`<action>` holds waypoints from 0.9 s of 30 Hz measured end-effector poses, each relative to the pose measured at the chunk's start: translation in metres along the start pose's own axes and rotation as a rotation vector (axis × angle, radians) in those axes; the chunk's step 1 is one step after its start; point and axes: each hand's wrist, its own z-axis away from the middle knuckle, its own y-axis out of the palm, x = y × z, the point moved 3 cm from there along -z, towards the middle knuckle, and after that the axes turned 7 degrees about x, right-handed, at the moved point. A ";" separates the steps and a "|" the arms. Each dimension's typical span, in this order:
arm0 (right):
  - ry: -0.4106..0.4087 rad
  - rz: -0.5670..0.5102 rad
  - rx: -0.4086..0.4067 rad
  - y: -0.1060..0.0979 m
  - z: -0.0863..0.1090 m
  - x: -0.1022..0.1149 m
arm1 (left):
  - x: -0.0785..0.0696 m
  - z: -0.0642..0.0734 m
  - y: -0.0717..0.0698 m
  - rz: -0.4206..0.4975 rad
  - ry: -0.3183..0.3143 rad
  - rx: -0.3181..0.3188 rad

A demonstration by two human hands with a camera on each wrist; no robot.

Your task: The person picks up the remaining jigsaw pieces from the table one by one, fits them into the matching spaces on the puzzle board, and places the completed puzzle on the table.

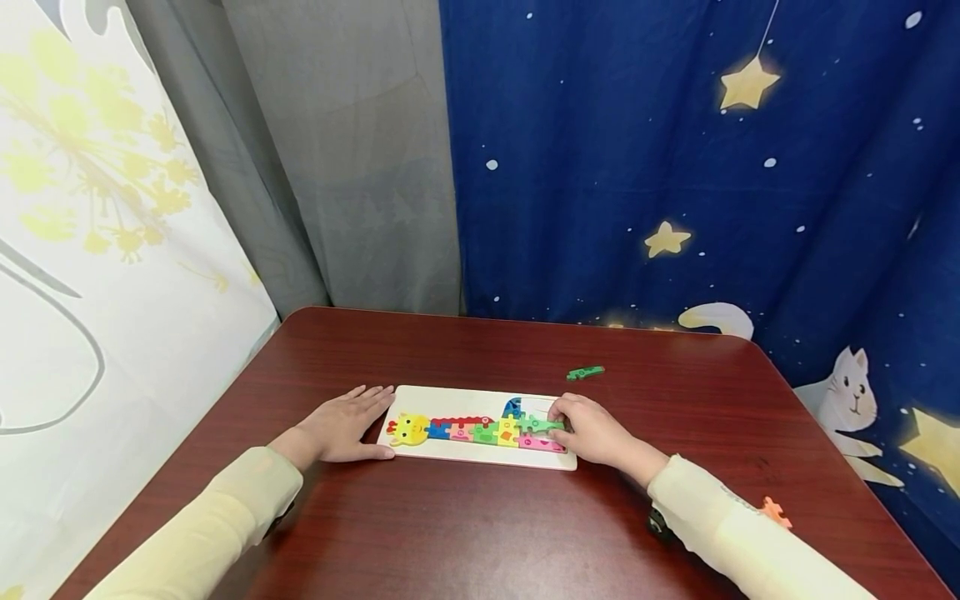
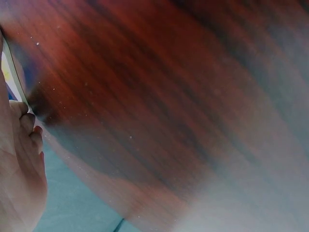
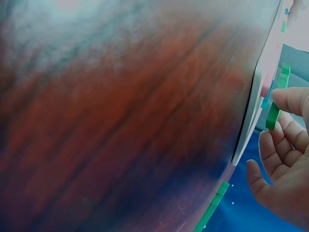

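Observation:
A white puzzle board (image 1: pixel 450 455) with a colourful giraffe puzzle lies on the table, the yellow head piece (image 1: pixel 409 429) at its left end. My right hand (image 1: pixel 592 429) pinches a green puzzle piece (image 3: pixel 273 115) between thumb and fingers over the board's right part. In the head view that green piece (image 1: pixel 536 424) lies above the pink and yellow pieces, partly covered by the fingers. My left hand (image 1: pixel 348 425) rests with spread, straight fingers against the board's left edge. Its fingers (image 2: pixel 30 126) meet the board's edge in the left wrist view.
A darker green puzzle piece (image 1: pixel 585 372) lies on the brown table (image 1: pixel 480 533) behind the board. An orange piece (image 1: pixel 776 512) sits at the right, beyond the right sleeve. Grey and blue star-patterned curtains (image 1: pixel 585 167) hang behind the table.

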 end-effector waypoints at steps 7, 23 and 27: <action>0.003 -0.069 0.008 0.002 -0.002 -0.003 | 0.001 0.000 0.001 -0.002 -0.002 -0.008; -0.002 -0.109 0.030 0.006 -0.005 -0.005 | 0.000 0.000 -0.001 -0.005 0.005 -0.005; 0.000 -0.108 0.035 0.006 -0.006 -0.004 | -0.001 0.001 -0.002 0.007 0.009 -0.005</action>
